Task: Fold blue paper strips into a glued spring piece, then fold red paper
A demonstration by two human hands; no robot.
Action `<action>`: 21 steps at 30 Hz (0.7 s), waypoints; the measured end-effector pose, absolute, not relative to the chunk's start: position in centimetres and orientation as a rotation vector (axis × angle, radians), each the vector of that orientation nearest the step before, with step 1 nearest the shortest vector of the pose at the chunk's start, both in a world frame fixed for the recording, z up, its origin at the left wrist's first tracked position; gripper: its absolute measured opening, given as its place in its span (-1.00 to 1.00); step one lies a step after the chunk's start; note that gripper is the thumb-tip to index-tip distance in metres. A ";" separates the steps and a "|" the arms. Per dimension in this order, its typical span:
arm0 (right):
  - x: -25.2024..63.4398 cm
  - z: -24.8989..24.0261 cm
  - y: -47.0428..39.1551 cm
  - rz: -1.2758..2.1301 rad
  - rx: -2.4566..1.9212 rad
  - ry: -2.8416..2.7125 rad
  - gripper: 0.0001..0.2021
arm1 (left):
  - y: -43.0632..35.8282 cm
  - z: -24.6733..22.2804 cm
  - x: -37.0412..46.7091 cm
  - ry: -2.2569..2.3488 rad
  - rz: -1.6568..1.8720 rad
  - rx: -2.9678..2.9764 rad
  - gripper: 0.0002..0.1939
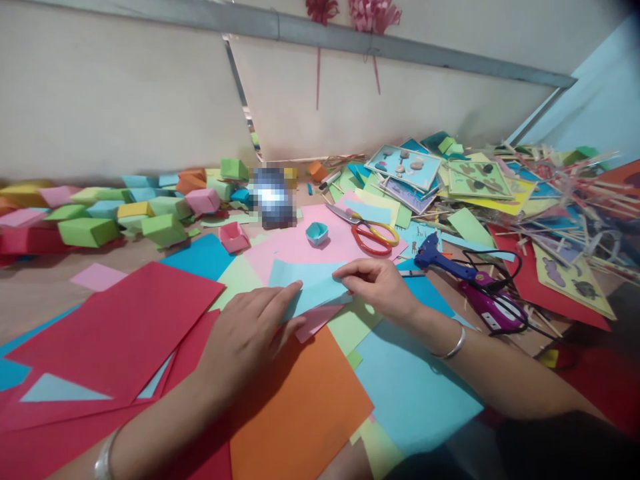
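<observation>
A folded light blue paper (316, 287) is between my two hands, above the coloured sheets. My right hand (383, 287) pinches its right end between thumb and fingertips. At the left end, my left hand (250, 327) holds the paper with the fingers along its top and the thumb lower down. Under it shows a strip of pink paper (320, 320). Just beyond stands a small teal folded paper box (317, 233). Scissors (373, 233) with red and yellow handles lie beyond my right hand.
A purple and blue glue gun (480, 287) with a black cord lies at right. Red sheets (115, 327) and an orange sheet (300, 407) cover the near side. Several paper boxes (90, 231) line the back left. Picture cards (405, 167) and thin sticks pile up back right.
</observation>
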State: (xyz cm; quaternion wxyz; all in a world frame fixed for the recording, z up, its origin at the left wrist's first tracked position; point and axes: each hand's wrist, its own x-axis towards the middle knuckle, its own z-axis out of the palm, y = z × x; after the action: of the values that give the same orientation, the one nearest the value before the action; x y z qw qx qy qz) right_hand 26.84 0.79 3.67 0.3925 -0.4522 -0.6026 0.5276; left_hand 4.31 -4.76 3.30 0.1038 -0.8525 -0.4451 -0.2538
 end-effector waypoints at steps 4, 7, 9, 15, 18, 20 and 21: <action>27.0 4.0 0.7 1.310 -1.132 -1.688 -0.70 | -4.3 2.7 3.5 -1.428 -0.732 -2.546 -0.69; 27.2 3.8 0.7 1.166 -1.092 -1.860 -0.61 | -4.2 2.8 3.1 -1.576 -0.742 -2.634 -0.66; 27.2 3.6 0.7 1.082 -1.064 -1.931 -0.63 | -4.2 2.8 3.0 -1.673 -0.761 -2.674 -0.64; 27.1 3.5 0.6 1.005 -0.999 -1.959 -0.87 | -4.2 3.0 3.2 -1.817 -0.759 -2.710 -0.57; 27.1 3.6 0.5 1.038 -1.075 -1.959 -0.88 | -4.3 3.6 3.2 -1.961 -0.641 -2.736 -0.58; 27.1 3.6 0.5 1.074 -1.140 -1.964 -0.88 | -4.3 4.3 3.3 -2.067 -0.576 -2.791 -0.62; 27.2 3.6 0.5 1.088 -1.163 -1.976 -0.87 | -4.3 4.6 3.3 -2.100 -0.554 -2.834 -0.63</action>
State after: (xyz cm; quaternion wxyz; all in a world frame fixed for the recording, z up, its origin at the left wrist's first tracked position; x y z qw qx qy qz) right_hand 27.17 0.51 3.58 0.2973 -0.4375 -0.7434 0.4093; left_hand 3.30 -4.30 4.56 -0.2126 -0.7756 -0.5747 -0.1516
